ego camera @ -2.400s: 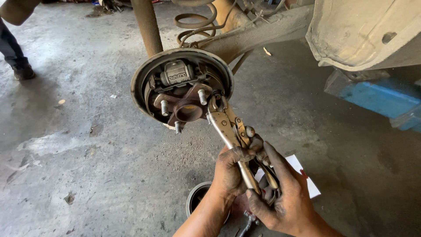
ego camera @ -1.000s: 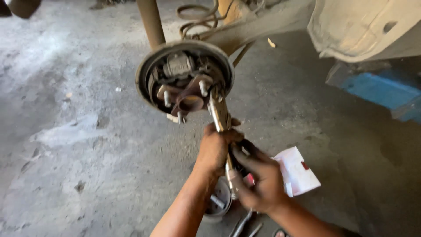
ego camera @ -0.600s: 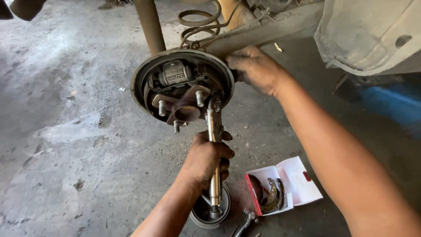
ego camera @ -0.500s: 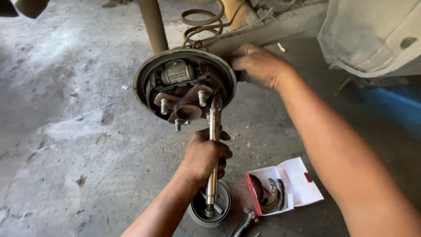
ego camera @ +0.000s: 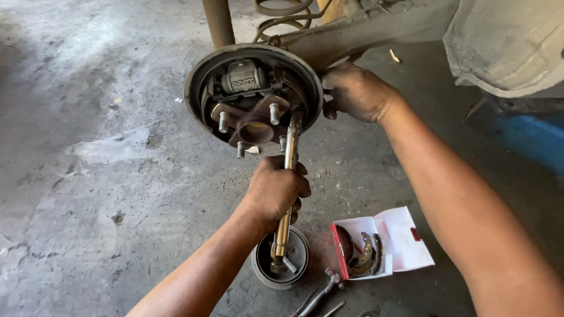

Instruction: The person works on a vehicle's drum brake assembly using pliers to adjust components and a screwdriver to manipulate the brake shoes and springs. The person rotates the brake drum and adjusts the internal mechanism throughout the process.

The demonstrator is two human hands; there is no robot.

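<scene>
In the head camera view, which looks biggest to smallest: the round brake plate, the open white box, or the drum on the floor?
1. Round brake plate, clearly largest.
2. Open white box.
3. Drum, though partly hidden by the left hand, so box versus drum is unsure.

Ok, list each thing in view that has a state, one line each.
Left hand: closed around the locking pliers.
Locking pliers: upright, tip at the brake assembly.
Right hand: gripping the backing plate's edge.
Backing plate: exposed, drum off.
Brake drum: on the floor, open side up.
Parts box: open, brake shoes inside.
</scene>
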